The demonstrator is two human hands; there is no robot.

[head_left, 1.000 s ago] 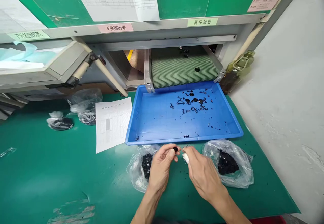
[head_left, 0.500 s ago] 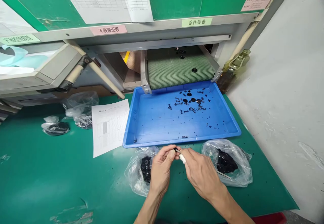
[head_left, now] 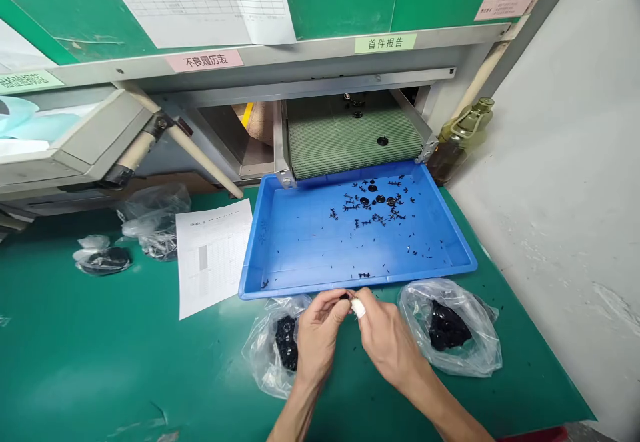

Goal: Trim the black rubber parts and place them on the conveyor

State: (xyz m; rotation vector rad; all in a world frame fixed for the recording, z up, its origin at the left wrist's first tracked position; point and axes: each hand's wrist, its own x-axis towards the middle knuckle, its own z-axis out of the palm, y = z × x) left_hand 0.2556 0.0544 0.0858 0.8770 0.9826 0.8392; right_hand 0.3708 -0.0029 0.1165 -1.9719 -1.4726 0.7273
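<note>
My left hand (head_left: 320, 332) pinches a small black plastic part (head_left: 345, 297) between thumb and fingers, just in front of the tray. Close against it, my right hand (head_left: 393, 342) is closed on a slim tool with a white wrapping (head_left: 358, 307). The tool's tip meets the black part, though fingers hide most of the contact. Beside my left hand lies an open clear bag of black parts (head_left: 286, 342), partly covered by the wrist. Another clear bag (head_left: 483, 355) holding glossy black parts (head_left: 449, 325) sits right of my right hand.
Behind my hands stands a blue tray (head_left: 300, 287) with scattered black bits and round parts. A green conveyor belt (head_left: 345, 142) ends above its back edge. At left lie a printed sheet (head_left: 215, 255) and bagged parts (head_left: 105, 260). A grey wall (head_left: 565, 162) rises at right.
My right hand has turned slightly, so the metal near the tool's tip shows less and its rear end is hidden. Both hands stay together. The view has shifted slightly.
</note>
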